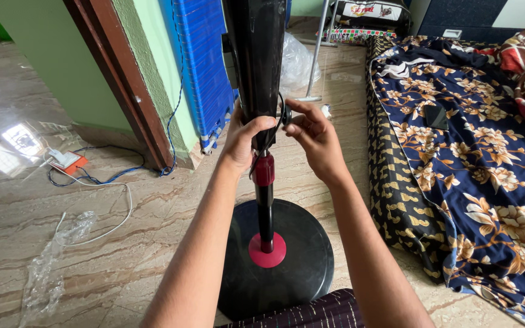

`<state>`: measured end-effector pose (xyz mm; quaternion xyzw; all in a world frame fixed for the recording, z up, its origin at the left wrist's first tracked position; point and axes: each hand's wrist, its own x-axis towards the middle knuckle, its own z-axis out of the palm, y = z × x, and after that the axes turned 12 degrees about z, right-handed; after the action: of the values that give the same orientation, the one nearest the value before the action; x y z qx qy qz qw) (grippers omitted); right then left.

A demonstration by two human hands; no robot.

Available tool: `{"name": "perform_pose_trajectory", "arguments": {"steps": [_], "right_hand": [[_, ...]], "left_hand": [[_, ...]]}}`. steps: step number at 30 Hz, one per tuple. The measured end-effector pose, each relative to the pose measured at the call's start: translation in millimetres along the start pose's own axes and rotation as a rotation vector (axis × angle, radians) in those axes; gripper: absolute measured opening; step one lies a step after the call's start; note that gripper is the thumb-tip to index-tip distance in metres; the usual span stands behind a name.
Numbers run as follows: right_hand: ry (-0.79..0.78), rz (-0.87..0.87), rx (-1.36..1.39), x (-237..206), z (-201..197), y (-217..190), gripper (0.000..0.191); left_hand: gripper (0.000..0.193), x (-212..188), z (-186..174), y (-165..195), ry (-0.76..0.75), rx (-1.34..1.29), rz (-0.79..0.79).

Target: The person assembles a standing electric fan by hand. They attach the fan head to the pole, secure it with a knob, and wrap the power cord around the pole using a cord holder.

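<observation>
A black pedestal fan stand rises from a round black base with a red collar at the foot of its pole. My left hand is wrapped around the lower end of the black upper column, just above a red coupling. Fingers of my right hand pinch a small black knob on the column's right side. A thin black cord runs down beside the coupling.
A mattress with a dark blue floral sheet lies to the right. A blue plastic crate leans on a green wall by a brown door frame. Cables, an orange-and-white adapter and clear plastic wrap lie on the marble floor.
</observation>
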<state>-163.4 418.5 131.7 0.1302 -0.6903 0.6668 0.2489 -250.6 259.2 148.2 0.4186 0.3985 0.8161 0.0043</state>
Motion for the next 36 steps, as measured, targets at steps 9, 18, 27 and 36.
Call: {"name": "perform_pose_trajectory", "arguments": {"steps": [9,18,27,36], "right_hand": [[0.145,0.194,-0.311,6,-3,14,0.043],[-0.005,-0.010,0.056,0,11,-9,0.045],[0.099,-0.036,-0.169,7,13,-4,0.030],[0.137,-0.011,-0.249,12,14,1,0.026]], "left_hand": [[0.062,0,-2,-4,0.003,-0.027,-0.004],[0.062,-4,2,1,0.015,-0.034,0.016],[0.055,-10,4,-2,0.005,-0.030,0.056],[0.066,-37,4,-16,0.039,0.308,0.080]]}}
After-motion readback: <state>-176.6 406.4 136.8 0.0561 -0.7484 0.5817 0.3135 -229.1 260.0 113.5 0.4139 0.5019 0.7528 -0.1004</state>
